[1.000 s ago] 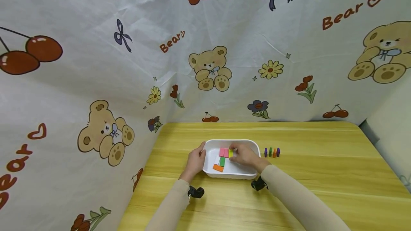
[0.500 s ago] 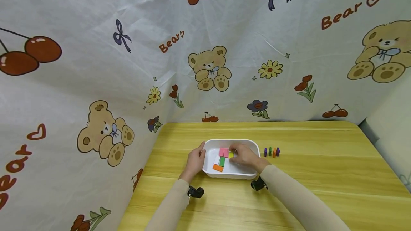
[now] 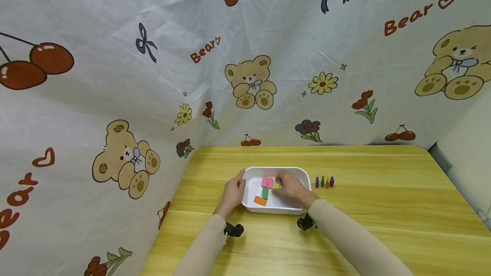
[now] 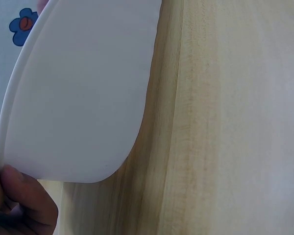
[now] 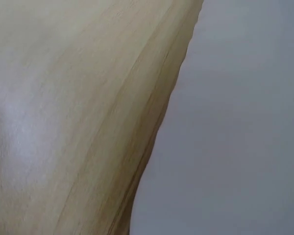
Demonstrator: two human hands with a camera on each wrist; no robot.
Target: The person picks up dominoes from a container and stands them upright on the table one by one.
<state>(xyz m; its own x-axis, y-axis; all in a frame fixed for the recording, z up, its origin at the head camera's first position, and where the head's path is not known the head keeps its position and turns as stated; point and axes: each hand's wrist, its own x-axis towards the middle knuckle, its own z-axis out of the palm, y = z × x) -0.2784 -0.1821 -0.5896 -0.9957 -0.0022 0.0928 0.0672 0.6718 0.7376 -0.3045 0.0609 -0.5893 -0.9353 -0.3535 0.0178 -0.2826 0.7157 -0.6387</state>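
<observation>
A white plastic tray stands on the table. My left hand grips its left end; in the left wrist view the thumb and fingers pinch the tray's rim. My right hand reaches inside, its thumb and fingers pinching a small yellow block that they partly cover. Left of that block lie pink blocks side by side. Below them are a green block, a white block and an orange block. The right wrist view shows only the tray's outer wall and the table, not the hand.
Just right of the tray, several small blocks stand upright in a short row, among them a green block and an orange block. A patterned cloth hangs behind the wooden table and along its left side.
My right hand stays at the yellow block, of which less shows now. The right forearm and wrist have shifted slightly left. The left hand and the tray have kept their place.
</observation>
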